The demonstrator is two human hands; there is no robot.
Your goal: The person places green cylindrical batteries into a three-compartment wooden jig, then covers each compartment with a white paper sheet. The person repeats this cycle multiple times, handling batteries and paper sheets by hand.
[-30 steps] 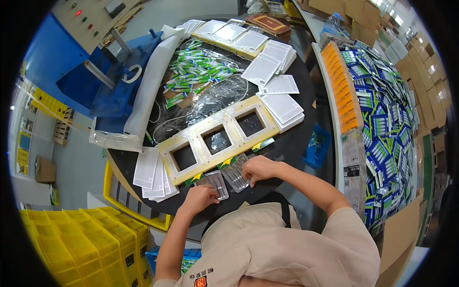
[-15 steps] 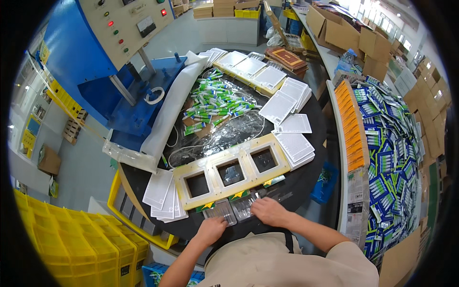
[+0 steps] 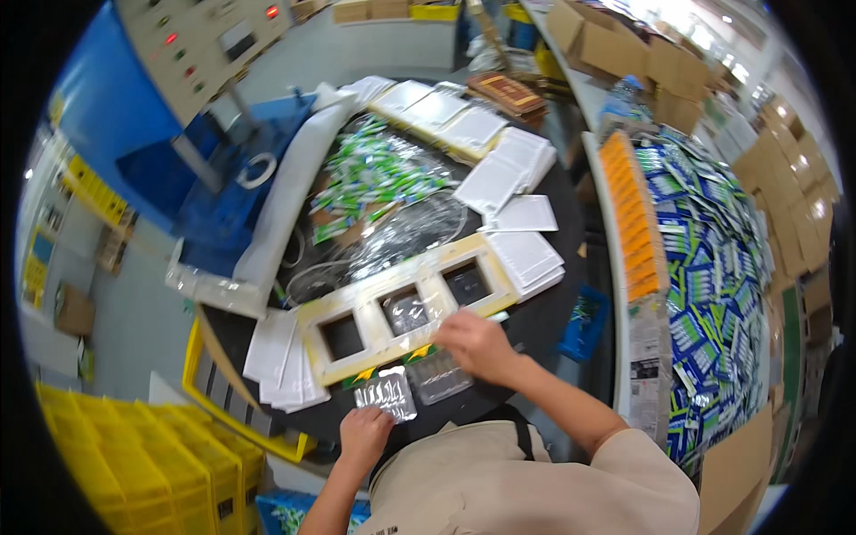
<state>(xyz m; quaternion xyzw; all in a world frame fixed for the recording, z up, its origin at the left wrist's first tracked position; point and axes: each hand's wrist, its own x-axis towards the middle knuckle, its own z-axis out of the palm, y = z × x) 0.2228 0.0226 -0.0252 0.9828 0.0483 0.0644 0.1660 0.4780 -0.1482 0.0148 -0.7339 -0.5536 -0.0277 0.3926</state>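
My left hand [image 3: 366, 434] is at the near table edge, fingers closed on the edge of a clear plastic blister tray [image 3: 386, 396]. A second blister tray [image 3: 442, 378] lies just to its right, untouched. My right hand [image 3: 479, 346] is raised over the near rail of a cream frame [image 3: 361, 308] with three square windows. Its fingers are drawn together and blurred; a faint glossy patch shows by the fingertips, but what they hold cannot be made out. Green-and-yellow printed cards [image 3: 359, 376] peek out between the frame and the trays.
White sheet stacks [image 3: 526, 260] flank the frame. Beyond it lies a heap of green-and-white tubes [image 3: 370, 169] on the round black table, with a second loaded frame [image 3: 437, 120] behind. A blue press [image 3: 214, 192] stands left; packed blister cards [image 3: 713, 294] fill the right side.
My right hand has left the right-hand blister tray and moved up and slightly left over the frame. My left hand stays at the left tray. The whole view has shifted a little.
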